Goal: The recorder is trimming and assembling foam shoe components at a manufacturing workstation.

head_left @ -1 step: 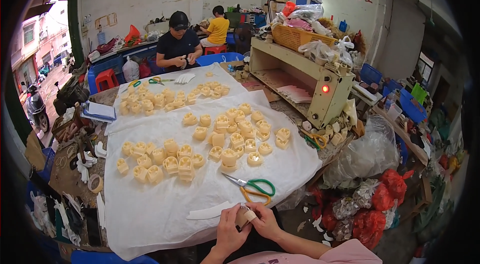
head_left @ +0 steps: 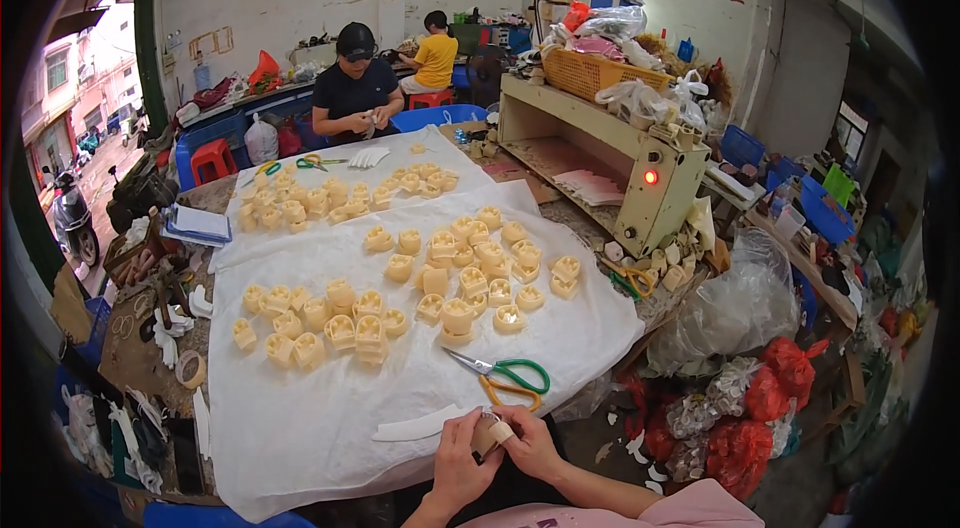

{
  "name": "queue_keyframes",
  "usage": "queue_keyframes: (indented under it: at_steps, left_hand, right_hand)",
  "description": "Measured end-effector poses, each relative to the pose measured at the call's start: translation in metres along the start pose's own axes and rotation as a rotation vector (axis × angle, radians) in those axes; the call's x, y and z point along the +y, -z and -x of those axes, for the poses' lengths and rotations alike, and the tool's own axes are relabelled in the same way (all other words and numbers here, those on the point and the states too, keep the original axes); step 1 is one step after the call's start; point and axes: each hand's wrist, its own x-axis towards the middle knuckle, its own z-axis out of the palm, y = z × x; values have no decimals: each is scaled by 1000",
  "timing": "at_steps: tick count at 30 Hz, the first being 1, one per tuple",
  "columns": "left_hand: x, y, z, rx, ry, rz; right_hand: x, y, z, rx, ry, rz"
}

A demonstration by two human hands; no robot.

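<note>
In front of me, at the near edge of the cloth, my left hand (head_left: pixel 462 458) and my right hand (head_left: pixel 532 446) hold a small heel-shaped piece (head_left: pixel 486 434) between them. It has a dark brown face and a pale beige side, partly covered by my fingers. Both hands are closed around it. Just beyond them lie scissors (head_left: pixel 510 368) with one green and one orange handle, blades pointing left. A curved white strip (head_left: pixel 420 424) rests on the cloth beside my left hand. Farther off, many cream heel-shaped blocks (head_left: pixel 457 314) stand in loose groups.
A white cloth (head_left: pixel 300 428) covers the table. At the right stands a beige machine (head_left: pixel 655 193) with a lit red lamp and a yellow basket (head_left: pixel 590 78) on top. Red bags (head_left: pixel 740 448) lie on the floor. Across the table sits a co-worker (head_left: pixel 355 93), handling something small.
</note>
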Motion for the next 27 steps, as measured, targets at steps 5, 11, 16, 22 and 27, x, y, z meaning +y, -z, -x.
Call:
queue_keyframes:
  at_steps: [5,11,16,22,27]
  left_hand:
    - [2,-11,-14,-54,9,-3]
    - [10,-16,-26,-66,60,-33]
    - [8,-17,-23,16,131,-51]
    - [11,-6,-13,112,141,-172]
    - [12,3,7,176,241,-144]
  right_hand:
    - [2,12,-10,12,-17,-51]
    - [14,20,-21,-39,-60,-72]
    - [4,22,-33,-195,-91,-44]
    - [9,4,-37,-280,-15,-83]
    - [5,-9,-32,-386,4,-86]
